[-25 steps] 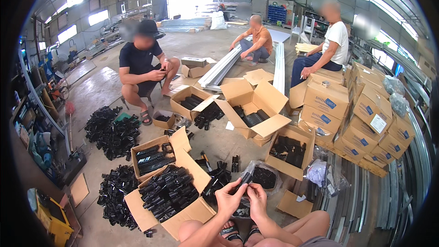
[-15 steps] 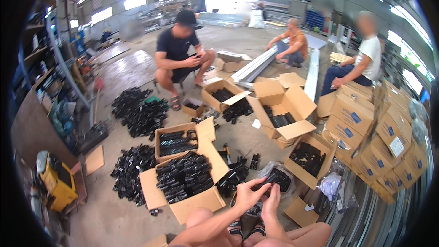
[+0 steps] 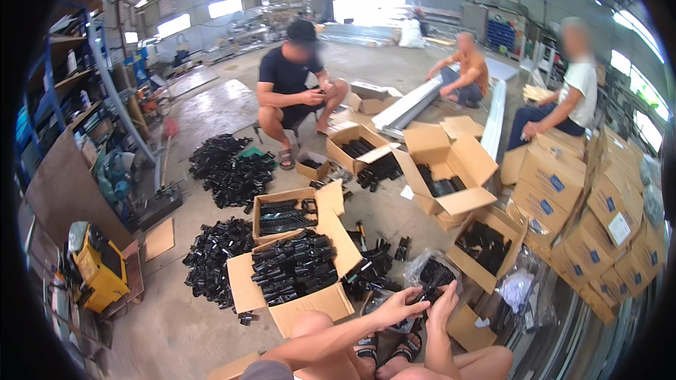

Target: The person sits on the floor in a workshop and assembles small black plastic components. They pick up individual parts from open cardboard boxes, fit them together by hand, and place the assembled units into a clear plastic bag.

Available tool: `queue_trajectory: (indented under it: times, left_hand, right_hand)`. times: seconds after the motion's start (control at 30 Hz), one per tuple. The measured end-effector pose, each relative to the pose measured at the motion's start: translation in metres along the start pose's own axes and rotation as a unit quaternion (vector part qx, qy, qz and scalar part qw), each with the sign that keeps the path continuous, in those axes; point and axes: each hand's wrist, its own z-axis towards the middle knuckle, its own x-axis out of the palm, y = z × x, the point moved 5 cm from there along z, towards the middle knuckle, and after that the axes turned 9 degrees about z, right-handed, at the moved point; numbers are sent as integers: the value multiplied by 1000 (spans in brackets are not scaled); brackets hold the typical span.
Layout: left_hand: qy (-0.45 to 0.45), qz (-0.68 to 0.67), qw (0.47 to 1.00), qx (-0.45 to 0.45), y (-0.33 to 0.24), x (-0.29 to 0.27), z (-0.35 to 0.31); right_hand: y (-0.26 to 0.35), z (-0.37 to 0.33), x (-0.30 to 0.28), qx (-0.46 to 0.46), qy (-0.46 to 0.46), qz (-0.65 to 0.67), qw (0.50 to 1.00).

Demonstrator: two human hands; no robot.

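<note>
Above the floor in front of my feet, my left hand (image 3: 401, 311) and my right hand (image 3: 443, 305) meet around a small black part (image 3: 424, 298), probably plastic. The fingers of both are closed on it and hide much of its shape. Just beyond is a clear plastic bag (image 3: 414, 272) with small black pieces in it. To the left of my hands stands an open carton (image 3: 243, 283) heaped with black parts. A loose pile of black parts (image 3: 377, 267) lies between that carton and the bag.
Beyond are another carton of black parts (image 3: 264, 229), a right-hand carton (image 3: 486, 285) and a large open carton (image 3: 468, 193). Black heaps (image 3: 229, 169) lie at left. Stacked closed cartons (image 3: 549, 183) fill the right. Three people sit or squat farther off, one holding something small.
My hands have come lower and the fingers sit a little farther apart around the black part. The whole view has swung slightly left, so the surroundings appear farther right.
</note>
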Motion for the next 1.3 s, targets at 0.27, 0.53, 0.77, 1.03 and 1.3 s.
queue_trajectory:
  times: [0.27, 0.53, 0.77, 1.03, 1.3]
  left_hand:
    - [-15, 199, 979, -37, -10, 4, -13]
    - [-13, 16, 998, -54, -3, -15, -5]
    - [-14, -32, 998, -42, -27, -41, 11]
    - [-32, -50, 993, -98, -22, -38, -8]
    - [-60, -29, 994, -89, -29, -40, -4]
  right_hand:
    - [20, 1, -16, 34, 18, -110, 993]
    - [31, -4, 4, 76, 139, -172, 972]
    - [36, -3, 29, 100, 247, -22, 963]
    - [34, -14, 21, 167, 248, 26, 954]
    - [39, -7, 25, 145, 268, -50, 951]
